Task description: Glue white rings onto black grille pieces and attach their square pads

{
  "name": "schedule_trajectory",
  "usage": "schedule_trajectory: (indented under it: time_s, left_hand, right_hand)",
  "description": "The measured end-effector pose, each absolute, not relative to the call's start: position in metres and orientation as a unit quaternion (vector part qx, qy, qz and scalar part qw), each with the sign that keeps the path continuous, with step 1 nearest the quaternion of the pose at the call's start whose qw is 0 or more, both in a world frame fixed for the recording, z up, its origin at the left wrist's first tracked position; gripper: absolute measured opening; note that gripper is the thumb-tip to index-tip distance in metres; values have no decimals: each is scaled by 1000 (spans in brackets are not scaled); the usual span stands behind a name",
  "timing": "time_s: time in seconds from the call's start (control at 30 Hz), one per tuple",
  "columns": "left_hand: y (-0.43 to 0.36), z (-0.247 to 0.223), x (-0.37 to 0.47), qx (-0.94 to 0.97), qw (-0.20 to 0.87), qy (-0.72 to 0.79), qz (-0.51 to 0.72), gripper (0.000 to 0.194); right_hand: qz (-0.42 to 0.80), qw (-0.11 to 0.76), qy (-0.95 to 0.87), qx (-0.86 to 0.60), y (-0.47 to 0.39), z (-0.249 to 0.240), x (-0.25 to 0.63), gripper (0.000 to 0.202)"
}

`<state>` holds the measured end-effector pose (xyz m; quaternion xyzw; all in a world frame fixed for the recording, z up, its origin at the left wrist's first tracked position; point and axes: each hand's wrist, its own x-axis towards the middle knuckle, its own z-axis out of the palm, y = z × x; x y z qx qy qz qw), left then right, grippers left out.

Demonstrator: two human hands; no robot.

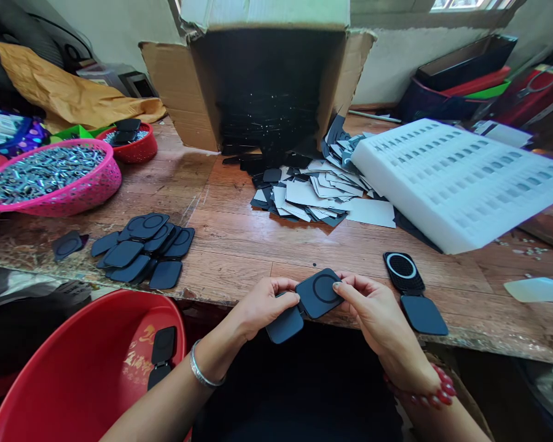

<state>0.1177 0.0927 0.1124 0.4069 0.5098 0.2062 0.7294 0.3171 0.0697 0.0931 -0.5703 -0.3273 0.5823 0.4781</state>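
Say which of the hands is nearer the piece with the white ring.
Right: the right hand is just left of the white-ringed piece; the left hand is farther left.

Beyond the hinged pad (311, 301) in the left hand (265, 307) and right hand (373, 307), a route is being offered by bare tabletop (239, 239), its far end being closed off by a heap of cards (320, 190). Leftward travel is being blocked by a pad pile (124, 253) and, farther back, by a pink basket (59, 199). On the right, passage is being narrowed by an unfolded pad (424, 314) near the right hand, then by a white foam block (470, 184) behind it.
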Motion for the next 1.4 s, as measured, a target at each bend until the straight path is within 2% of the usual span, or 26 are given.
schedule_trajectory:
  time_s: [0.37,0.73,0.87,1.03,1.23,1.4]
  left_hand:
    - [92,112,121,435,708,513,215,23]
    - [89,107,122,472,687,491,255,28]
    - [88,109,122,484,679,485,265,29]
    - [87,111,123,499,669,477,275,30]
    - [85,113,125,495,670,484,267,32]
    - [84,114,125,523,652,476,276,32]
  right_hand:
    - [567,489,-322,-579,68,92,317,31]
    - [384,484,-477,-625,61,90,315,26]
    - [330,511,-489,-625,59,95,309,26]
    - [307,528,-492,-621,58,93,307,25]
    - [296,486,-528,-630,57,86,317,22]
    - [299,490,-524,-630,58,85,317,23]
